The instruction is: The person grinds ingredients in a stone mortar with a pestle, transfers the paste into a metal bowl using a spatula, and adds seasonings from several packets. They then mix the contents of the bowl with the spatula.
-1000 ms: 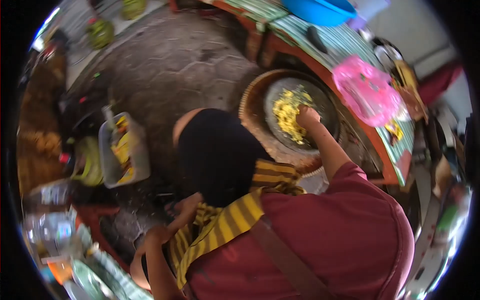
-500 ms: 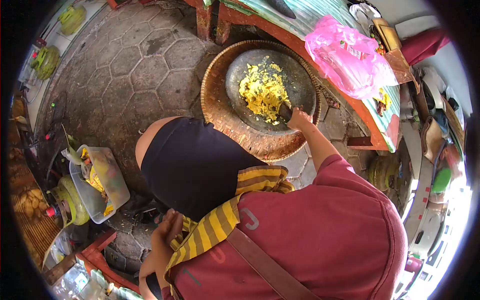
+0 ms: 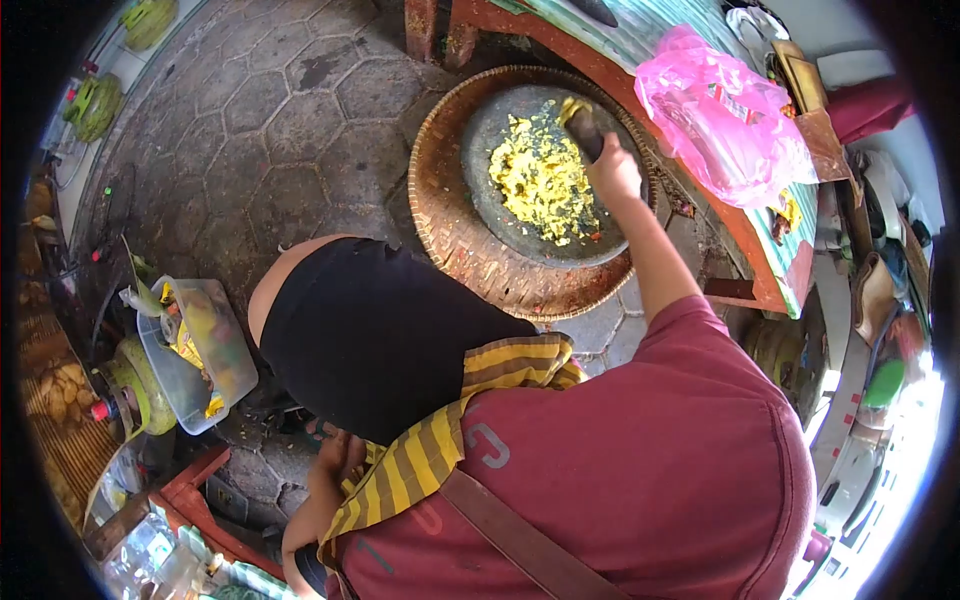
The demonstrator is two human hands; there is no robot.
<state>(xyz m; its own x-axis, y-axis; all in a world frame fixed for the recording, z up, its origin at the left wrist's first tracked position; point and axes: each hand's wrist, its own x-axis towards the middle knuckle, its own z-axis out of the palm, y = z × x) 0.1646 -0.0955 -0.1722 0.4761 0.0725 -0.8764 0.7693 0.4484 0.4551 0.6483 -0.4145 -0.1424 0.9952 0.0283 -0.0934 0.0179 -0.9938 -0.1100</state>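
My right hand (image 3: pixel 614 172) is closed around a dark stone pestle (image 3: pixel 584 131), whose tip is coated in yellow mash. The pestle is raised at the far right side of a round grey stone mortar (image 3: pixel 487 112). Crumbly yellow mash (image 3: pixel 540 180) lies spread over the middle of the mortar, with small orange-red bits at its lower right. Under the mortar is a wide woven bamboo tray (image 3: pixel 440 200). My left hand (image 3: pixel 338 452) rests low beside my leg in black shorts (image 3: pixel 380 330), its fingers curled and partly hidden; whether it holds anything is not visible.
A low red-framed table (image 3: pixel 600 55) stands beyond the tray, with a pink plastic bag (image 3: pixel 725 120) on it. To the left are a clear plastic tub (image 3: pixel 215 345) with yellow packets and a green gas cylinder (image 3: pixel 145 385). Hexagonal paving (image 3: pixel 300 130) covers the floor.
My right hand has lifted the pestle off the mash and moved it away from me, toward the mortar's far right rim. The view has shifted slightly. My left hand stays low by my leg.
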